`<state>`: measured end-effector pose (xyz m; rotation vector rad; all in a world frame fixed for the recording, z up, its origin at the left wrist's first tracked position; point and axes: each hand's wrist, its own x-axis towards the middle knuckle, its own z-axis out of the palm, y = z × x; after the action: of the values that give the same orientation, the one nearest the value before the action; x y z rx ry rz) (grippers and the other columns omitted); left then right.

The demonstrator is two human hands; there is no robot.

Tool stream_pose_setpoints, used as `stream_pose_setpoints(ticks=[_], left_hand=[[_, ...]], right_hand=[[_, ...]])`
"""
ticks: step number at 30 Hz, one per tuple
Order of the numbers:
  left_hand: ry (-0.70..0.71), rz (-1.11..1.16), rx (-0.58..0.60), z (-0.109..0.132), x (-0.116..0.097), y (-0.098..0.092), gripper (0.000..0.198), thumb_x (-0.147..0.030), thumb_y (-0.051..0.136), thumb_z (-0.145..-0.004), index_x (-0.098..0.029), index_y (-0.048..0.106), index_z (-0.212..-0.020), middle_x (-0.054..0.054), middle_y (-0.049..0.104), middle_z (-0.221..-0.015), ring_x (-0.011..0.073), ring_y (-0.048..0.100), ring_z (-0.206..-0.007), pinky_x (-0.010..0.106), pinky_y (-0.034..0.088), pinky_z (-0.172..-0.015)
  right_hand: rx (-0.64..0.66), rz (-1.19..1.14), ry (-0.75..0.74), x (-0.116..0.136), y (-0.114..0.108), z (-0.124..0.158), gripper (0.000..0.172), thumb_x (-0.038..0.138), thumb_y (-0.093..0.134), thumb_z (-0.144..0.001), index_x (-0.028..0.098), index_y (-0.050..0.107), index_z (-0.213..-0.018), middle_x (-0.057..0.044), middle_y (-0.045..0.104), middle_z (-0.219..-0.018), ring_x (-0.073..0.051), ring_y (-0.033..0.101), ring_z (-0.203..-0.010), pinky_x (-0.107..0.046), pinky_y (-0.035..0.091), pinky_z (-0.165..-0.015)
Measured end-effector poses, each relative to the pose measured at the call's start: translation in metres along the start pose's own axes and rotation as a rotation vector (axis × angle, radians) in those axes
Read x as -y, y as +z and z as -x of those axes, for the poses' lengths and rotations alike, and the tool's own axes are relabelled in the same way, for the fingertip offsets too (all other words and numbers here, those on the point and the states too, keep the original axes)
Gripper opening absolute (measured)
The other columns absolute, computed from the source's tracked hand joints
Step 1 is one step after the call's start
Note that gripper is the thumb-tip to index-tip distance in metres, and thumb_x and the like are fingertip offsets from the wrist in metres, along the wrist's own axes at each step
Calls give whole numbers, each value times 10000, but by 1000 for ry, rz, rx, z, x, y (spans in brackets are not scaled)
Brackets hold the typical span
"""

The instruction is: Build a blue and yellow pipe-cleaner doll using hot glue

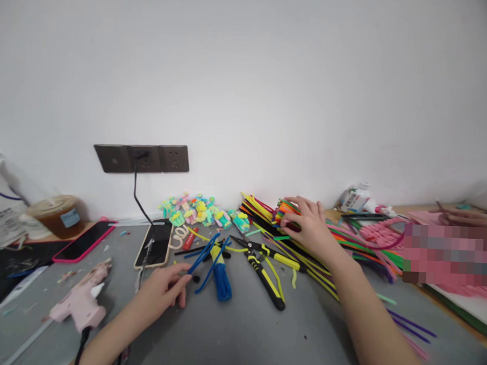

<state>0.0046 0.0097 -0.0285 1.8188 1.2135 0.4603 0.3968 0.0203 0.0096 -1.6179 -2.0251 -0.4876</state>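
Note:
My left hand [168,284] is at the left of a blue and yellow pipe cleaner piece [222,278]. Its thumb and index finger close on the tip of a blue strand sticking out from the piece. My right hand [308,228] reaches to the back, its curled fingers and thumb on the colourful pipe cleaner bundle [262,213]; which strands it grips is partly hidden. Between the hands lie yellow-and-black wire pliers [265,280], jaws toward the blue piece. Behind them sits a heap of small pastel pipe cleaner pieces [202,210].
At left are a pink glue gun [81,299], a pink-edged phone [85,241], a corded phone [155,246] and a drink cup [62,217]. Wall sockets [143,159] are behind. At right are a white bottle [354,198], pink braided material [380,231] and another person's hand [463,216].

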Motion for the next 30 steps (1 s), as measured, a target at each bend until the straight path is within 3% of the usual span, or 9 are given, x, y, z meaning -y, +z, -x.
stream_pose_setpoints(ticks=[8, 14, 19, 23, 30], left_hand=[[20, -14, 0, 0, 3, 0, 598, -591, 438, -871, -119, 620, -1191, 4, 666, -553, 142, 510, -471, 240, 398, -520], [20, -33, -17, 2, -4, 1, 588, -582, 455, -862, -123, 627, -1187, 0, 668, -541, 149, 540, -483, 241, 389, -518], [14, 1, -14, 2, -4, 1, 611, -601, 456, -857, -120, 626, -1193, 8, 673, -537, 153, 541, -471, 242, 399, -509], [28, -5, -3, 1, 0, 2, 532, -542, 452, -890, -136, 632, -1183, 6, 688, -559, 147, 555, -486, 233, 416, -523], [56, -30, 3, 1, 3, 2, 467, -492, 443, -924, -149, 633, -1177, 5, 697, -574, 145, 571, -504, 230, 417, -538]], right_hand=[[5, 76, -8, 2, 8, -1, 21, 254, 657, -816, 240, 669, -826, -113, 492, -1417, -412, 382, -1345, -784, 225, -1060], [-38, 2, -28, 0, 7, -3, 148, 324, 649, -853, 248, 709, -740, -75, 537, -1397, -401, 398, -1347, -782, 198, -1071], [22, -47, -57, -4, 0, -5, 268, 429, 606, -895, 304, 771, -723, -58, 601, -1359, -371, 528, -1240, -794, 172, -1063], [70, -90, -60, -8, -1, -2, 249, 437, 588, -903, 316, 787, -816, -74, 584, -1390, -361, 539, -1246, -771, 207, -1066], [82, -69, -51, -12, 0, -1, 187, 383, 617, -876, 308, 771, -802, -66, 568, -1405, -370, 523, -1260, -789, 165, -1063]])
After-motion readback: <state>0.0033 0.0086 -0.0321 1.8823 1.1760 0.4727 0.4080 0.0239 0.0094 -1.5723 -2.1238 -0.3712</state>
